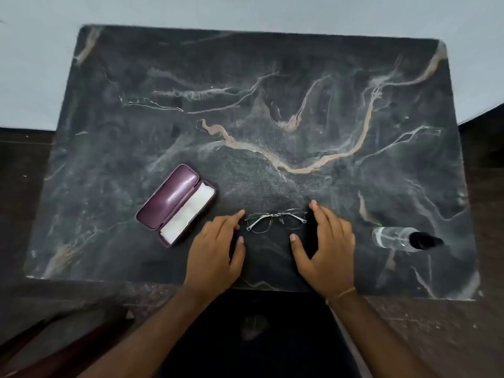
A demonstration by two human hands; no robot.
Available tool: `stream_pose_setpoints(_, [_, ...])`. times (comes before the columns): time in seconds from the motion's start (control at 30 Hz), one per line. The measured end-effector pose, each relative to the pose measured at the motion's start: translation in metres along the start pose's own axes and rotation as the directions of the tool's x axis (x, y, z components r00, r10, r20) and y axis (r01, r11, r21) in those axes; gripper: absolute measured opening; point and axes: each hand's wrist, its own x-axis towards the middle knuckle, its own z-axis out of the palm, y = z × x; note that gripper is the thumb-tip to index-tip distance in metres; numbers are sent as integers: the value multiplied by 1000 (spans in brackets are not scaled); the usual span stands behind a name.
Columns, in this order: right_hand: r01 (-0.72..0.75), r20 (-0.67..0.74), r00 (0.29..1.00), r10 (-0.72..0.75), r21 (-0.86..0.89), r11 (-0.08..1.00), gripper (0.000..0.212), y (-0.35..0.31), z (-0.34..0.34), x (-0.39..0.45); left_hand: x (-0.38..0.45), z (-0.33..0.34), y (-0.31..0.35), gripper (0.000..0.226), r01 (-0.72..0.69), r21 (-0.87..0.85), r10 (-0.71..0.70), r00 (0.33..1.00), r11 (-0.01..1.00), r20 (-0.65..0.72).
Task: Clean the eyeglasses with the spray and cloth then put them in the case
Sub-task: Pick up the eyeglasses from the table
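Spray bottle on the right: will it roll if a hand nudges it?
Probably. The spray bottle lies on its side on the smooth marble table, so its round body could roll. It looks clear and small, likely light. The black cap end may make it curve.

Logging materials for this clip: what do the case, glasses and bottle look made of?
Case: glossy purple hard shell, likely plastic or coated metal, judging by its highlight; pale soft lining. Glasses: thin silver wire frame, probably metal, with clear lenses. Bottle: see-through plastic or glass, matte black cap.

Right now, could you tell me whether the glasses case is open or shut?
Open: the case lies with its purple lid folded back, showing the white lining; no glasses inside.
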Motion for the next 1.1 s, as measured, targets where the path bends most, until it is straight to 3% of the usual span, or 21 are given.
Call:
stream_pose_setpoints(0.07, [47,-59,997,-47,5,999,75,5,8,-1,-4,11,-7,51,-64,25,65,997,998,-47])
stream_pose_setpoints(0.47, [166,-140,977,-163,8,986,56,24,26,-5,-6,32,-20,42,-140,181,173,967,974,-184])
stream_pose_setpoints(0.83, [212,-161,965,-209,7,977,54,24,22,-7,-3,36,-23,25,-160,107,184,942,981,-281])
stream_pose_setpoints(1.1, [241,-198,955,-220,89,966,53,20,16,-17,-5,33,-27,28,-206,-14,193,937,978,-292])
